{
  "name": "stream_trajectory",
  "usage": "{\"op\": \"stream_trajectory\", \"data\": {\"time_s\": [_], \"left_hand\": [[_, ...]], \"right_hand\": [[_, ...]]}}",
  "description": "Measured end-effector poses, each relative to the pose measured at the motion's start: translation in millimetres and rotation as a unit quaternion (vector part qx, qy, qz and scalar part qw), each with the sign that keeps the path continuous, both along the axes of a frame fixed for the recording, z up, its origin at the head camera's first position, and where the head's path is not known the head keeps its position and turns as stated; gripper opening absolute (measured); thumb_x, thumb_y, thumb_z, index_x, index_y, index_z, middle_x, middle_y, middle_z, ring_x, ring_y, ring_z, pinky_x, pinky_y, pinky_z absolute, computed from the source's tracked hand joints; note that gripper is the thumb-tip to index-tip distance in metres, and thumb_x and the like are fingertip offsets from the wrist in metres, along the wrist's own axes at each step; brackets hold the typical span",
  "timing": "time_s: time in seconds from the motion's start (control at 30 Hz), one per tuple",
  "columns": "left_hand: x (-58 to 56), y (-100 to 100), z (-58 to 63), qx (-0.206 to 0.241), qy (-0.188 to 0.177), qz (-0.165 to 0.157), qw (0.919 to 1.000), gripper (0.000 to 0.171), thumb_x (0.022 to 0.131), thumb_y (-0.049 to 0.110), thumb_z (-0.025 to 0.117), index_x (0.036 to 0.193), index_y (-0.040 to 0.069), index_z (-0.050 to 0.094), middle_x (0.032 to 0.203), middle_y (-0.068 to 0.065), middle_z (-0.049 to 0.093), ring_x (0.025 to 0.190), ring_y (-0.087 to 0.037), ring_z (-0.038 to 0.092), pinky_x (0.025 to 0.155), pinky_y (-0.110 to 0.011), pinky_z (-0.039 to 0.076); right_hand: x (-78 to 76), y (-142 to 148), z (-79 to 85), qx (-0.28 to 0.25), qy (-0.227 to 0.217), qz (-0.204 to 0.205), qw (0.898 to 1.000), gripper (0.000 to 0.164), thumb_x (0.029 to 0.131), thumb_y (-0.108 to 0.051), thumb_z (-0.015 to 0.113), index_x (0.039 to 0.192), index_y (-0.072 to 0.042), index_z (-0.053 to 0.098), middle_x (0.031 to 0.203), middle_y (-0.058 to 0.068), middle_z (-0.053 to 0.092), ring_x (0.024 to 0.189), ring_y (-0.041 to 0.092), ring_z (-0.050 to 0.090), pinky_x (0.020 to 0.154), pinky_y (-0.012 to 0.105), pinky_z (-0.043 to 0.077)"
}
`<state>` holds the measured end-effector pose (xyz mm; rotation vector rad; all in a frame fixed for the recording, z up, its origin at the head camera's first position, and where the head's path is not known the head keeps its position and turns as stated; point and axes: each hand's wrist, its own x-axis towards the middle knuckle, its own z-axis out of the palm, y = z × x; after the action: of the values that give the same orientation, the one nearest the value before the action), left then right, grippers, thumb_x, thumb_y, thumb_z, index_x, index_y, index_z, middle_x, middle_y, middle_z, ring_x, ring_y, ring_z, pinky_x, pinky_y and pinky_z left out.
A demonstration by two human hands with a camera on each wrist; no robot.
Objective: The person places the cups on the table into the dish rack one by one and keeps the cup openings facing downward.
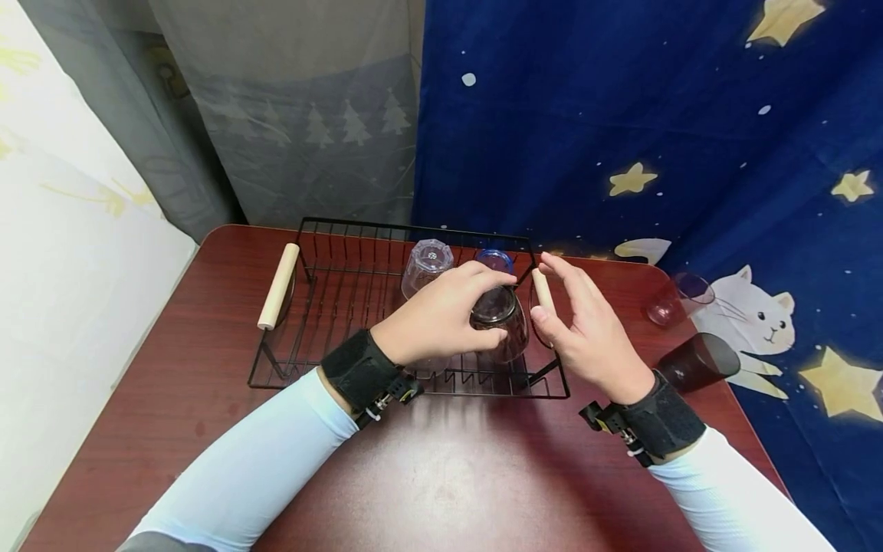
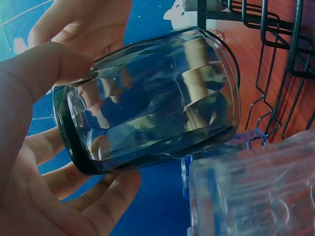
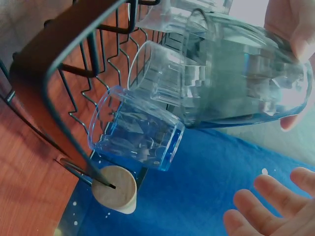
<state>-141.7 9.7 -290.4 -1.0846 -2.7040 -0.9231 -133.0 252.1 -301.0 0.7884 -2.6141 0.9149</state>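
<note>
My left hand (image 1: 441,316) grips a smoky grey glass (image 1: 509,337), turned upside down, by its base, with the thumb on one side and fingers on the other. This glass is at the right end of a black wire dish rack (image 1: 497,395); whether it touches the wires I cannot tell. My right hand (image 1: 586,337) is beside the rack's right wooden handle (image 1: 543,291), fingers extended and holding nothing. Upside down in the rack are a clear faceted glass (image 1: 428,261) and a blue glass (image 3: 140,130). Another clear glass (image 3: 160,73) shows in the right wrist view.
A pinkish clear glass (image 1: 667,307) and a dark tumbler (image 1: 697,362) are on the table's right side. The rack's left wooden handle (image 1: 279,287) faces the wall side. Curtains (image 1: 538,138) hang behind the reddish-brown table (image 1: 441,475).
</note>
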Motion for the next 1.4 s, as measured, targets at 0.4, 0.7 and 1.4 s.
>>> {"op": "stream_trajectory", "data": {"time_s": [0.4,0.7,1.4], "left_hand": [[0.7,15.2,-5.5,-0.058,-0.009,0.005,0.9983,0.066,0.086,0.037,0.073,0.145,0.018,0.053,0.133,-0.001,0.058,0.117,-0.015,0.057,0.097,-0.03,0.049],[-1.8,23.3,-12.3,-0.098,-0.031,0.001,0.9947,0.064,0.087,0.038,0.072,0.145,0.018,0.054,0.136,-0.003,0.057,0.121,-0.019,0.057,0.102,-0.034,0.048],[-1.8,31.2,-15.4,-0.124,-0.048,0.002,0.9911,0.064,0.087,0.041,0.075,0.143,0.018,0.054,0.136,-0.003,0.058,0.12,-0.019,0.058,0.099,-0.037,0.05]], "right_hand": [[-2.2,5.8,-6.1,-0.017,0.015,-0.009,1.0,0.063,0.102,-0.05,0.05,0.148,-0.009,0.042,0.142,0.018,0.05,0.133,0.035,0.046,0.105,0.059,0.037],[-3.0,7.3,-9.1,-0.005,0.02,-0.005,1.0,0.05,0.1,-0.035,0.06,0.141,-0.008,0.05,0.136,0.013,0.055,0.13,0.029,0.048,0.104,0.052,0.038],[-3.9,12.1,-9.3,0.059,0.005,-0.009,0.998,0.052,0.097,-0.031,0.064,0.144,-0.01,0.052,0.142,0.012,0.053,0.132,0.03,0.048,0.105,0.056,0.04]]}}
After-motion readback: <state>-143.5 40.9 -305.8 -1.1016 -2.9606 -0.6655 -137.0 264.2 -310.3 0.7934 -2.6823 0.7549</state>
